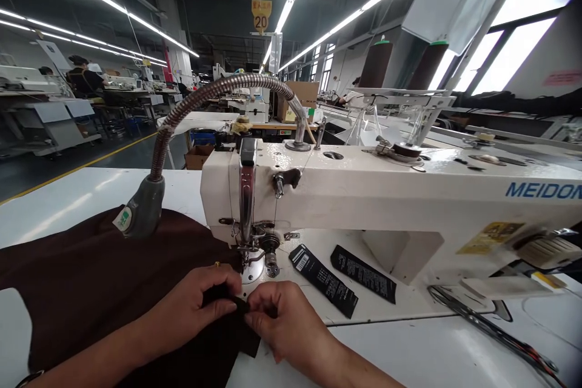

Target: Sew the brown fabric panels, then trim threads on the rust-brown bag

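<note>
Dark brown fabric (91,273) spreads across the lower left of the frame, a gooseneck lamp's head (146,209) hanging above it. At lower centre, the left hand (195,303) pinches the fabric's edge between thumb and forefinger. Just to its right, the right hand (288,318) grips the same edge with bent fingertips, below the presser foot of the white sewing machine (364,194). Two black labels (322,282) lie right of centre, side by side.
</note>
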Tool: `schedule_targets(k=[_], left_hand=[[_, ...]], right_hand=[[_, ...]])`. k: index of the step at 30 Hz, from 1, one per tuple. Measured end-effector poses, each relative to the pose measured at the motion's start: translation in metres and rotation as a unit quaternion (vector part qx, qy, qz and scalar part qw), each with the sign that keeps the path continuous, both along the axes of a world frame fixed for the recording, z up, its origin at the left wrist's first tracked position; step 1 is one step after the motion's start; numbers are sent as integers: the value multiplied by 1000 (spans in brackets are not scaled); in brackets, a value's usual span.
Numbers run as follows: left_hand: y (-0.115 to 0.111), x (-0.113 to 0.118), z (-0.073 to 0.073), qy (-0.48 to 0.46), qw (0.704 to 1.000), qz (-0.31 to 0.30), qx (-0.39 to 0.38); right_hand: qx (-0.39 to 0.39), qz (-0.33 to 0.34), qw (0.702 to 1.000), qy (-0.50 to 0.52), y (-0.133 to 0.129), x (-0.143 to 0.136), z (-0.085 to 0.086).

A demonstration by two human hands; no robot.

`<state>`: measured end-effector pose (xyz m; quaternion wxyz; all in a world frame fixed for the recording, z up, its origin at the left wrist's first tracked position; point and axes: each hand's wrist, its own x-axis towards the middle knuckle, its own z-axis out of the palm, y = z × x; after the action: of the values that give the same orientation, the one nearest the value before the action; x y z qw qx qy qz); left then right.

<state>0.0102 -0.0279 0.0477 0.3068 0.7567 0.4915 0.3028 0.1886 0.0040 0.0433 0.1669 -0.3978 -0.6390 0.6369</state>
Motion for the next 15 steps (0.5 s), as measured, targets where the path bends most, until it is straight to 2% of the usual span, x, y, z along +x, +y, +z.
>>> schedule_targets(k=[9,15], left_hand=[[0,-1,-3,-37,999,-17,9],[-1,0,-2,-39,999,-30,-2]], right_hand=[[14,47,999,11,2,2,2],[27,64,997,-37,0,3,4]])
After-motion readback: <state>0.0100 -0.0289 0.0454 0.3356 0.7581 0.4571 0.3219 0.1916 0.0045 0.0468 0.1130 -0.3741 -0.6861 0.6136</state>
